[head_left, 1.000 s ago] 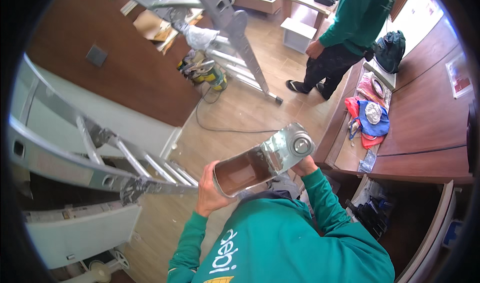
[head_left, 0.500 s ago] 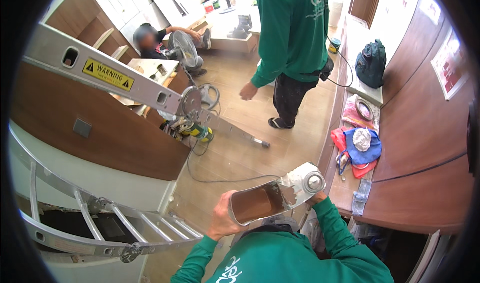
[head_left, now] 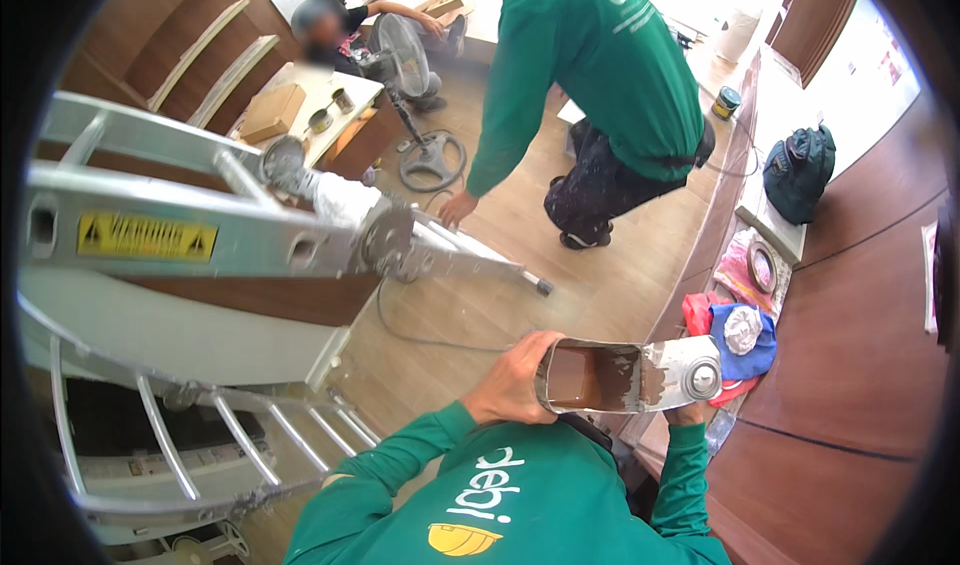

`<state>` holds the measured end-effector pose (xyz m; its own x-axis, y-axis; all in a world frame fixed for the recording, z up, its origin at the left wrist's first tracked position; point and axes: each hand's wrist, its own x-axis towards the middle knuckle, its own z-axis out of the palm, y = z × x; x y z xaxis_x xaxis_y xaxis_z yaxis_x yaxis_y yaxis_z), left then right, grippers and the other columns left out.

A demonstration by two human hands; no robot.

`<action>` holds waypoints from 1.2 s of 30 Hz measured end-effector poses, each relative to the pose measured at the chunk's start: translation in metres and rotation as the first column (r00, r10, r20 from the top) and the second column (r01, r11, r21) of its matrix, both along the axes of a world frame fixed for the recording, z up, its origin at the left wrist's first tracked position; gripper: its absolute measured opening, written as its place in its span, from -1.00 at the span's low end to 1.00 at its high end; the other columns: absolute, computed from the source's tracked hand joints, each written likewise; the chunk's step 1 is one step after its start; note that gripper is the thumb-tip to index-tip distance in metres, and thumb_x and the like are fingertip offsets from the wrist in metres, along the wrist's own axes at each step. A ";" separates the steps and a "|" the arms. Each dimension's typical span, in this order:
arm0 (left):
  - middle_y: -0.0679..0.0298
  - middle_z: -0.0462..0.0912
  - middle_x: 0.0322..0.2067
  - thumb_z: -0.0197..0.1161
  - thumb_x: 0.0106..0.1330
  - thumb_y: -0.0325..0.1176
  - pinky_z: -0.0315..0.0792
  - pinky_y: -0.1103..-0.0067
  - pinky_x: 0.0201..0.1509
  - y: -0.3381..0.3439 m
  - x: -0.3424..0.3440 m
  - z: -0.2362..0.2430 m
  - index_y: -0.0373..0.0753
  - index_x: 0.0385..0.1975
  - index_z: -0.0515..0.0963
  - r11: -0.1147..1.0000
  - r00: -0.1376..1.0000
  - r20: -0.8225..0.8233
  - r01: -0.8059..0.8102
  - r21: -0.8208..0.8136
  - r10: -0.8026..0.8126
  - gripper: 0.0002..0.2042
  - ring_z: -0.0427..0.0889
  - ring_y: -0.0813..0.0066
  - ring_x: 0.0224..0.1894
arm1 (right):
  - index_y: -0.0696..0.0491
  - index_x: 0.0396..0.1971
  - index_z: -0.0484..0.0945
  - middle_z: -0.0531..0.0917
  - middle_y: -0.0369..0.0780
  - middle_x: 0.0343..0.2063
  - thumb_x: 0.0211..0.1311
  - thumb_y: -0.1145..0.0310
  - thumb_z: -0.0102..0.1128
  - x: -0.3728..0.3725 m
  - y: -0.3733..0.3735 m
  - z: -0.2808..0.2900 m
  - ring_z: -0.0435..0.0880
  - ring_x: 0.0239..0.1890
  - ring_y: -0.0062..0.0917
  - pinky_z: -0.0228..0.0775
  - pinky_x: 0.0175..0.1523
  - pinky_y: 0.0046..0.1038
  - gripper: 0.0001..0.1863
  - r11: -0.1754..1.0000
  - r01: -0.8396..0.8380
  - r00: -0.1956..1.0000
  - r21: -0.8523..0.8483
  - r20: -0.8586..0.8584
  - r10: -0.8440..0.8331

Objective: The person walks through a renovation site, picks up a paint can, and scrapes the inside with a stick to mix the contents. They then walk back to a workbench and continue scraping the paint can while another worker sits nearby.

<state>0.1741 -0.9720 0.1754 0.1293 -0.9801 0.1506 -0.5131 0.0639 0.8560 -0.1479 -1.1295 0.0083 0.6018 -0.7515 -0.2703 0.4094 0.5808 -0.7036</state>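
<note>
Cut-open metal can (head_left: pixel 665 373): held up in front of the green sweatshirt (head_left: pixel 490 525), open side up, capped end to the right
Left hand (head_left: pixel 512 380): gripping the uncapped end, fingers wrapped round its wall; place the fingers clear of the cut rim, which may be sharp
Right hand (head_left: pixel 686 415): at the capped end, mostly hidden behind it; cannot tell whether the fingers grip or only support; a full palm underneath would be the steadier hold
Brown liquid (head_left: pixel 608 377): inside the opening; the open side gives no cover, so raise or lower both ends together and turn slowly to limit slopping
Round cap (head_left: pixel 702 377): at the right end; use the can body, not the cap, as the lifting point
Floor cable (head_left: pixel 425 341): runs across the wood floor ahead; check footing before any step
Aluminium ladders (head_left: pixel 245 437): at the left; allow elbow clearance
Co-worker (head_left: pixel 600 65): bending ahead, one hand near a ladder; leave room when turning
</note>
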 end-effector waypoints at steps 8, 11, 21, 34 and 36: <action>-0.07 0.43 0.03 0.51 -0.34 -0.37 0.43 0.26 0.15 -0.113 0.036 0.002 -0.36 0.14 0.27 0.991 0.999 0.021 0.027 -0.129 -0.025 -0.12 0.47 -0.09 0.09 | 0.05 0.18 0.39 0.56 -0.21 0.04 0.32 0.27 0.14 0.030 -0.097 0.061 0.57 0.00 -0.46 0.44 0.10 -0.39 -0.54 0.944 0.139 0.854 -0.299 -0.446 -0.267; -0.06 0.41 0.05 0.51 -0.35 -0.38 0.44 0.25 0.14 -0.146 0.048 0.012 -0.32 0.18 0.22 0.999 0.998 -0.057 -0.029 -0.041 0.027 -0.08 0.47 -0.10 0.10 | 0.06 0.17 0.40 0.56 -0.20 0.04 0.30 0.31 0.15 0.036 -0.143 0.064 0.56 0.01 -0.45 0.44 0.11 -0.39 -0.55 0.917 0.000 0.793 -0.399 -0.558 -0.243; -0.06 0.36 0.11 0.56 -0.28 -0.40 0.38 0.29 0.24 -0.203 0.044 -0.030 -0.32 0.22 0.17 0.895 0.903 -0.006 -0.424 0.140 0.429 -0.06 0.40 -0.05 0.20 | 0.09 0.13 0.45 0.58 -0.18 0.03 0.24 0.42 0.19 0.126 -0.316 0.010 0.56 0.01 -0.43 0.43 0.12 -0.38 -0.57 0.341 -0.637 0.752 -0.692 -0.654 0.078; 0.01 0.37 0.14 0.64 -0.48 -0.40 0.27 0.34 0.34 -0.164 -0.046 -0.028 -0.32 0.20 0.19 0.306 0.370 0.232 -0.913 0.270 0.899 0.05 0.39 0.08 0.23 | 0.16 0.07 0.50 0.67 -0.19 -0.13 0.41 0.13 0.09 0.362 -0.396 0.052 0.65 -0.14 -0.56 0.50 -0.09 -0.52 -0.56 0.153 -0.987 0.119 0.038 -0.454 0.883; 0.02 0.36 0.15 0.63 -0.50 -0.39 0.25 0.33 0.35 -0.148 -0.059 -0.029 -0.32 0.21 0.18 0.195 0.299 0.292 -0.921 0.337 0.909 0.07 0.37 0.09 0.24 | 0.19 0.06 0.50 0.67 -0.18 -0.14 0.41 0.13 0.09 0.392 -0.389 0.056 0.66 -0.16 -0.56 0.50 -0.09 -0.52 -0.56 0.108 -0.994 0.082 0.031 -0.456 0.886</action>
<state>0.1149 -1.1199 0.1462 0.9790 -0.1289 -0.1578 0.0015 -0.7699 0.6382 0.2440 -1.5190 0.0642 0.7754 0.3305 -0.5380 -0.5975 0.1084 -0.7945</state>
